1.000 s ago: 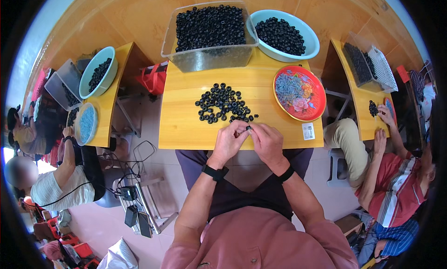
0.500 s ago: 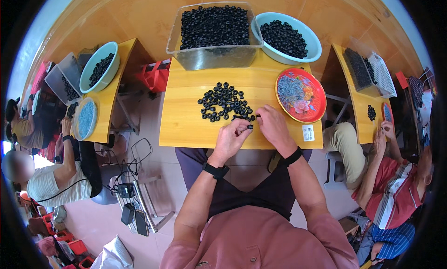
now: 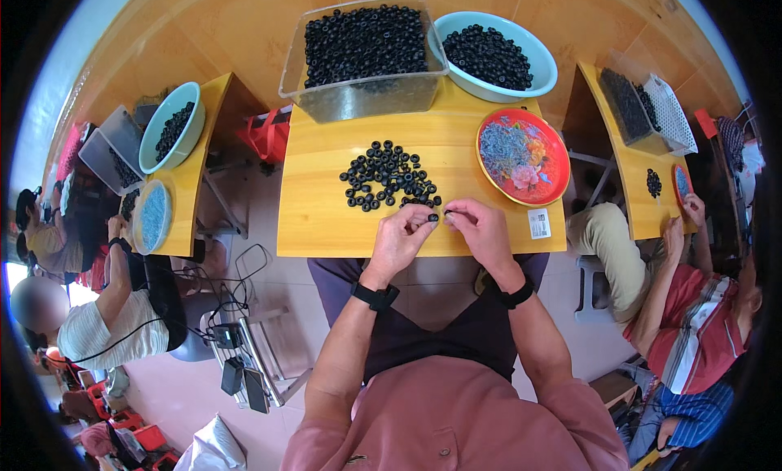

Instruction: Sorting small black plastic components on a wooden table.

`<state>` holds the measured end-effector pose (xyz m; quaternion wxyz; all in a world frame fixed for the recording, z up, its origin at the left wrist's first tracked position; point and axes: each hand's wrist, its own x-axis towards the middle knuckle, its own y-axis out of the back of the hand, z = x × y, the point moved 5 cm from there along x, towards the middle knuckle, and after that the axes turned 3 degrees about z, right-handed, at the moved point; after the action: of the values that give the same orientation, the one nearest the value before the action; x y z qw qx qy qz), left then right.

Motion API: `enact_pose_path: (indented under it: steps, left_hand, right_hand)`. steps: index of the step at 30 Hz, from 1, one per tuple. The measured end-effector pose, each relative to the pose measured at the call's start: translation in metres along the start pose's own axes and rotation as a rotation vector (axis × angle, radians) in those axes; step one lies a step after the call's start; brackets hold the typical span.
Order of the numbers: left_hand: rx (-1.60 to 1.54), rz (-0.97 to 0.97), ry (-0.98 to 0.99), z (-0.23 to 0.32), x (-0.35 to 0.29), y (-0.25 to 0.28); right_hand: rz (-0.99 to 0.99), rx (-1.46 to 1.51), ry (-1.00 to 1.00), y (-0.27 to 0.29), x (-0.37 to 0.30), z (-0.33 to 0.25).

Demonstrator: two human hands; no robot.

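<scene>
My left hand [image 3: 401, 236] pinches a small black ring-like piece [image 3: 432, 217] between thumb and fingertips, just above the table's near edge. Close beside it, my right hand [image 3: 482, 231] has its thumb and fingers pressed together. Whatever sits at those fingertips is too small to name. A loose pile of black ring-like pieces [image 3: 393, 171] lies just beyond my hands. To the right of the pile is a round red flowered tray [image 3: 555, 186], with a heap of small grey-blue bits [image 3: 503, 150] in it.
At the back of the yellow table [image 3: 318, 218] stand a clear plastic bin [image 3: 366, 101] and a light-blue basin [image 3: 546, 73], both filled with black pieces. A white label [image 3: 539, 224] lies near the right edge. People sit at side tables left [image 3: 183, 214] and right [image 3: 635, 202].
My right hand has moved slightly down and turned, its fingertips now facing the piece in my left hand. The left hand still pinches that piece. The whole view has shifted a little.
</scene>
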<state>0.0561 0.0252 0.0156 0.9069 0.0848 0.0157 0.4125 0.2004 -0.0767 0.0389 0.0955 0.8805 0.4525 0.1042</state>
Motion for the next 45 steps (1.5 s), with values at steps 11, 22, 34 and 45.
enact_pose_path:
  steps: [11, 22, 34, 45]
  left_hand:
    - [-0.01, -0.012, -0.026, -0.005, -0.002, 0.0]
    - [0.061, -0.066, -0.024, -0.002, 0.002, 0.002]
    - [-0.094, -0.149, 0.034, -0.009, 0.003, -0.002]
    - [-0.201, -0.071, 0.111, -0.009, 0.003, -0.001]
  right_hand:
    - [0.038, -0.262, 0.266, -0.005, -0.011, -0.022]
    - [0.026, -0.354, 0.364, -0.014, -0.007, -0.027]
    - [-0.092, -0.306, 0.119, -0.012, 0.009, -0.019]
    - [0.057, -0.305, 0.289, -0.027, -0.01, -0.02]
